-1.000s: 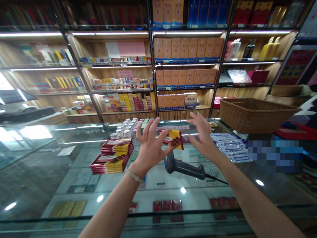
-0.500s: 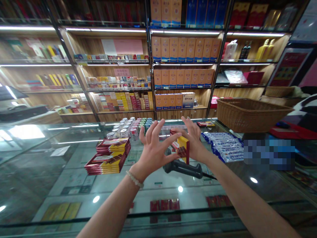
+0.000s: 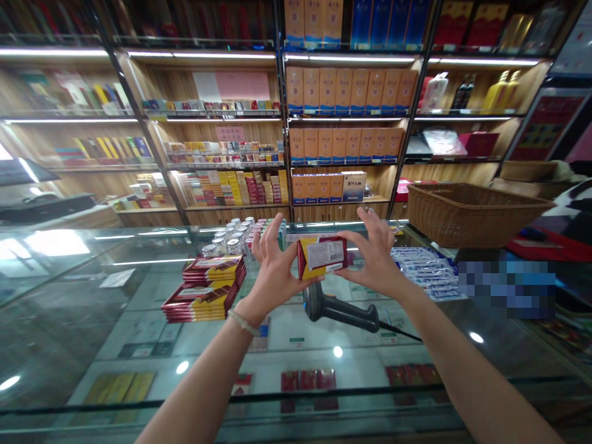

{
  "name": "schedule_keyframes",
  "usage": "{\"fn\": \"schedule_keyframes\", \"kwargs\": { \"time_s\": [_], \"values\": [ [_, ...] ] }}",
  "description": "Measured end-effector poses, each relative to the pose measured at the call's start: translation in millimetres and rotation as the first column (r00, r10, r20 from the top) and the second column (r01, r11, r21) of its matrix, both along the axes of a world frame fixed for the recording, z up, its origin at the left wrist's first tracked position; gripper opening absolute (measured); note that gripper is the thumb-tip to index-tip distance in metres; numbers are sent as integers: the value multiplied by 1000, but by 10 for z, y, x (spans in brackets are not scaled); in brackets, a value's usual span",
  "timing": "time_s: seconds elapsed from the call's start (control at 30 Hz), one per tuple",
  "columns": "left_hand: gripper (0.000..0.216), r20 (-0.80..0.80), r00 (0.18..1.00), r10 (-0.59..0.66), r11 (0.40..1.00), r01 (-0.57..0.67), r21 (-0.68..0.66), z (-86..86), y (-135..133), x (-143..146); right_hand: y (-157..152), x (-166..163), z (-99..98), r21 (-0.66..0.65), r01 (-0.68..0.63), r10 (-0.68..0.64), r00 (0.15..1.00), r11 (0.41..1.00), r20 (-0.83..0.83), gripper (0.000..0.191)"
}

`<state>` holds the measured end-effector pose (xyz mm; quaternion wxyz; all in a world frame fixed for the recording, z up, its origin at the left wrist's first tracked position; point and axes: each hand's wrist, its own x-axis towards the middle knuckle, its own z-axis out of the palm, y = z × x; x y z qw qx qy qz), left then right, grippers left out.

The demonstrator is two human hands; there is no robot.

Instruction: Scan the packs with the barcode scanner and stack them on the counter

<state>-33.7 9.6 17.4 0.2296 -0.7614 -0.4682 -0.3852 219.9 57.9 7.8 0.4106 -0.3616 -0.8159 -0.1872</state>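
Note:
Between my two hands I hold up a red and yellow chocolate bar (image 3: 322,256), its label and barcode side facing me. My left hand (image 3: 274,268) pinches its left end between thumb and index finger, the other fingers raised. The right end is gripped the same way by my right hand (image 3: 374,259). Below the bar, a black barcode scanner (image 3: 345,312) lies on the glass counter (image 3: 272,376), its cable running right. To the left of my left hand sit two stacks of similar chocolate bars (image 3: 203,293).
Behind the stacks stand several small cans (image 3: 234,234). At right lie blue and white packets (image 3: 428,272), with a wicker basket (image 3: 472,216) behind them. Shelves of boxes (image 3: 346,89) line the back wall. More packs show under the glass.
The chocolate bar has turned from its front picture to its labelled side. My left hand has closed on its left end, and my right hand has moved slightly right.

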Motion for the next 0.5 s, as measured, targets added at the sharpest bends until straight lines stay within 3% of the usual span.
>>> {"fn": "schedule_keyframes", "kwargs": {
  "time_s": [0.27,0.5],
  "values": [
    [109,68,996,54,998,-55,8,-3,80,-52,21,18,7,31,69,-69,998,997,-1,61],
    [84,-93,987,128,990,-122,69,4,56,-61,-13,4,31,63,115,-118,992,991,47,57]
  ]
}}
